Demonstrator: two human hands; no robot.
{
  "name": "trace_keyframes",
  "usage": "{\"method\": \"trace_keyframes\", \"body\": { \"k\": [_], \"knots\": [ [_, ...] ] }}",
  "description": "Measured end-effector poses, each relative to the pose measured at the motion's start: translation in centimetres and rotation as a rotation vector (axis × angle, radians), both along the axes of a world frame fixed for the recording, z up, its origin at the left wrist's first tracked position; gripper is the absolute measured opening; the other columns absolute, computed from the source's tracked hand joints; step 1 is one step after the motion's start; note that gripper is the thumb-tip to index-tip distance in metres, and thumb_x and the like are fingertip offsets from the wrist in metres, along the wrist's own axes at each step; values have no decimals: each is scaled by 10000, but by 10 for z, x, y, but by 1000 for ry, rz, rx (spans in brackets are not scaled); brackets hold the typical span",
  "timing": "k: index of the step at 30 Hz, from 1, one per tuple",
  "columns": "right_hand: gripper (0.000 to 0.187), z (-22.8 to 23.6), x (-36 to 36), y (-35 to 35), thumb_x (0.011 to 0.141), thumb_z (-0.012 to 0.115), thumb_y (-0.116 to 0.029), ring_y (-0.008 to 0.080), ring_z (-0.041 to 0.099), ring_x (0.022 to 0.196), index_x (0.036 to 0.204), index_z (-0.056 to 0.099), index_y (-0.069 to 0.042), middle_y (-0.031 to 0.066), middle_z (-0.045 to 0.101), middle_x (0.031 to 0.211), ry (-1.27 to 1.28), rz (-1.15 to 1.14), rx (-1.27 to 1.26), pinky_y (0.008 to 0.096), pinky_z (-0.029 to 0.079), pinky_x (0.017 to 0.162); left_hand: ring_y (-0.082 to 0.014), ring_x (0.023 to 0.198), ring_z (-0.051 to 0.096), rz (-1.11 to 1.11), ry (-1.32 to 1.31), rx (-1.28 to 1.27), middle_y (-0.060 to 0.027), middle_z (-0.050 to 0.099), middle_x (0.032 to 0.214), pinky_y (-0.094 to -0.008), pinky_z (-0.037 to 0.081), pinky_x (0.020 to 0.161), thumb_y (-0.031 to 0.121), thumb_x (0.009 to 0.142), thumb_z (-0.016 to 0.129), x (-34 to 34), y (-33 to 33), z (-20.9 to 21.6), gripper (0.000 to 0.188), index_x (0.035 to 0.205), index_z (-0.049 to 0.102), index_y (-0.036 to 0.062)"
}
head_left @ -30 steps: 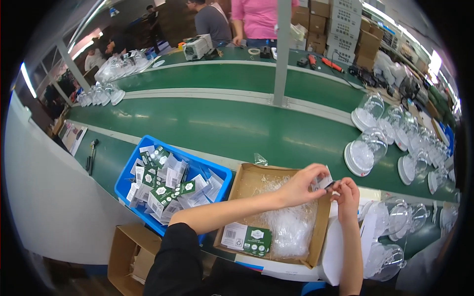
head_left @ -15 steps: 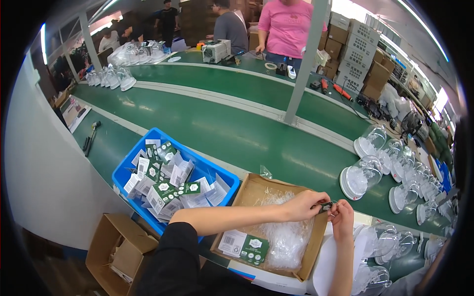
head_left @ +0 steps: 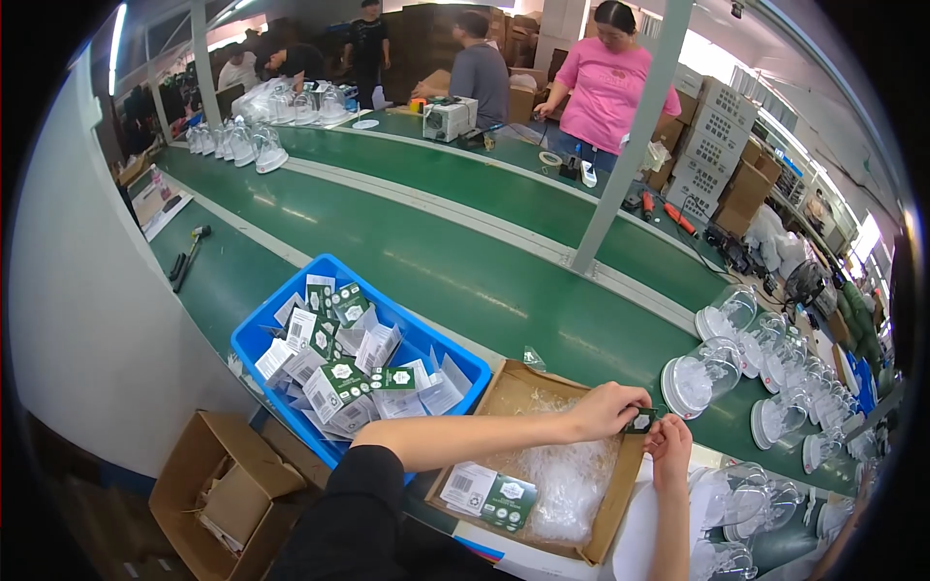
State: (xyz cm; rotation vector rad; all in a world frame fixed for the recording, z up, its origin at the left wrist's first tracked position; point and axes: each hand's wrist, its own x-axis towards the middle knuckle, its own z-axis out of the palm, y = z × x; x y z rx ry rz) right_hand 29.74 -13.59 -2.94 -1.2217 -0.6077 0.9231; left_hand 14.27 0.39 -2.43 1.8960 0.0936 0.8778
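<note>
Head view: the left hand [head_left: 608, 411] pinches a card [head_left: 640, 421], seemingly steadying it for the right hand [head_left: 670, 446], curled nearly closed by its edge, hold unclear.

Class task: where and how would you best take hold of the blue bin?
Probably grip the blue bin by its rim at both short ends, from above: it is oblong, open-topped and loosely filled with folded cards, so level support matters.

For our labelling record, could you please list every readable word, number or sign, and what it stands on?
Cards in blue bin and cardboard tray: barcodes, print; not copied.
Held card: too small to read.
Stacked white cartons: dark print, not copied.
Pink shirt: chest print, blurred.
</note>
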Motion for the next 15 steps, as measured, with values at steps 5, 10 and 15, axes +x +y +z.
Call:
{"method": "trace_keyframes", "body": {
  "k": [5, 10, 15],
  "knots": [
    [87, 1, 3, 2, 963, 479, -131, 125, 592, 620, 920, 525, -72, 30, 594, 758, -52, 7, -66, 250, 485, 523, -294, 732, 677, 43, 46, 2, -157, 682, 811, -356, 515, 645, 61, 829, 600, 1, 4, 1, 135, 949, 623, 4],
    [106, 6, 1, 3, 964, 491, -149, 112, 606, 644, 923, 544, -67, 25, 606, 775, -178, 41, -158, 234, 479, 533, -243, 738, 684, 17, 35, 21, -138, 690, 814, -333, 526, 676, 99, 836, 634, 2, 11, 0, 156, 962, 630, 8],
    [129, 12, 1, 16, 953, 523, -171, 110, 619, 648, 900, 564, -61, 28, 619, 777, -235, 33, -193, 222, 480, 541, -220, 793, 656, 43, -4, 26, -121, 670, 858, -307, 518, 736, 81, 852, 630, 4, 22, -3, 188, 1027, 635, 12]
  ]
}}
